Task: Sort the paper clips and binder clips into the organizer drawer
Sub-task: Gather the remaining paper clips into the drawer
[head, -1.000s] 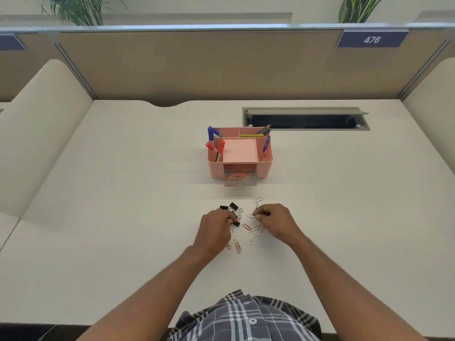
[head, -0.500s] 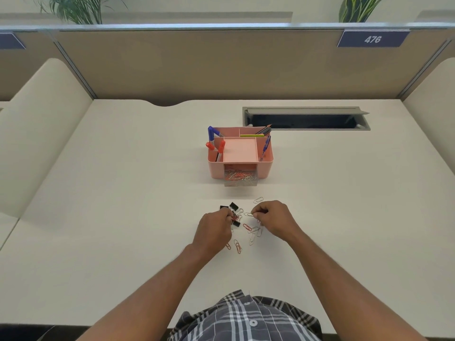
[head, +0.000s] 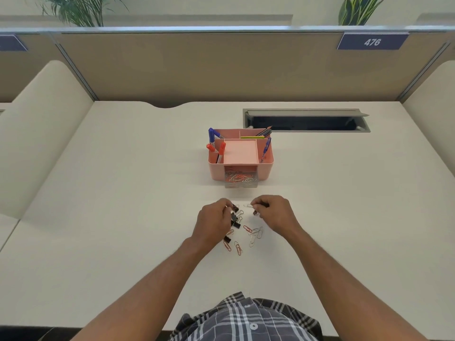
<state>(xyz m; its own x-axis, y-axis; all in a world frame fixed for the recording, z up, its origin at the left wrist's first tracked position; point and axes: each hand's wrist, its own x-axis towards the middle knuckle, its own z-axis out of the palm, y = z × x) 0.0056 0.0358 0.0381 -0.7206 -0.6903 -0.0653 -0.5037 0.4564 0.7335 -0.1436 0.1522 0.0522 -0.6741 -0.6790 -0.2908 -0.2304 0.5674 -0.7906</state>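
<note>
A pink desk organizer (head: 266, 166) stands mid-desk, its clear drawer (head: 240, 180) pulled out and holding several coloured paper clips. Nearer me lies a loose pile: black binder clips (head: 235, 221) and paper clips (head: 254, 233) in red, silver and rose. My left hand (head: 213, 221) is pinched on a black binder clip at the pile's far left edge. My right hand (head: 275, 212) is pinched on a silver paper clip (head: 247, 205), with a dark clip showing just under its fingers. Both hands hover a short way in front of the drawer.
Pens, markers and pencils stand in the organizer's compartments (head: 213, 141). A grey cable slot (head: 305, 120) is sunk into the desk behind it. Partition walls enclose the desk at the back and both sides.
Both hands have lifted from the pile and moved away from me toward the drawer, each carrying clips. A few clips in the pile have shifted.
</note>
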